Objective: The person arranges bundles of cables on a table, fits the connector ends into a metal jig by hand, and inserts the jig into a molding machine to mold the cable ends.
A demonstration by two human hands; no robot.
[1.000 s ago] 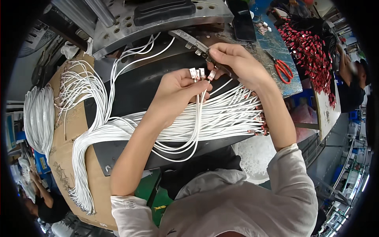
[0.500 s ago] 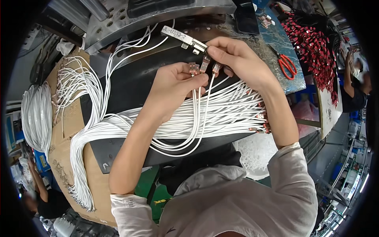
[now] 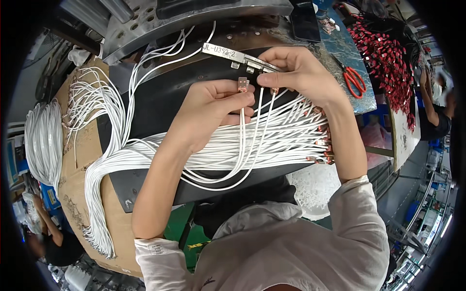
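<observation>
My left hand (image 3: 211,104) pinches a metal USB plug (image 3: 243,84) between thumb and fingers; a second plug seems to sit behind it. White cables run down from the plugs in a loop toward my body. In my right hand (image 3: 296,72) is a narrow metal bar fixture (image 3: 223,51) with printed marks and small tabs on its lower edge. Two more white cables (image 3: 262,104) hang under my right fingers, their plug ends mostly hidden by the thumb and the bar. A thick bundle of white USB cables (image 3: 233,140) lies below both hands on the black surface.
A metal machine block (image 3: 194,22) stands at the back. Red-handled pliers (image 3: 354,81) and a dark phone (image 3: 305,24) lie on the right. Coiled white cable (image 3: 43,143) is at far left. A white tub (image 3: 315,191) sits near my lap. Other people work at both sides.
The bar has shifted right and slightly down with my right hand. One plug left my left fingers and now hangs by the right thumb under the bar. My left hand stays nearly in place.
</observation>
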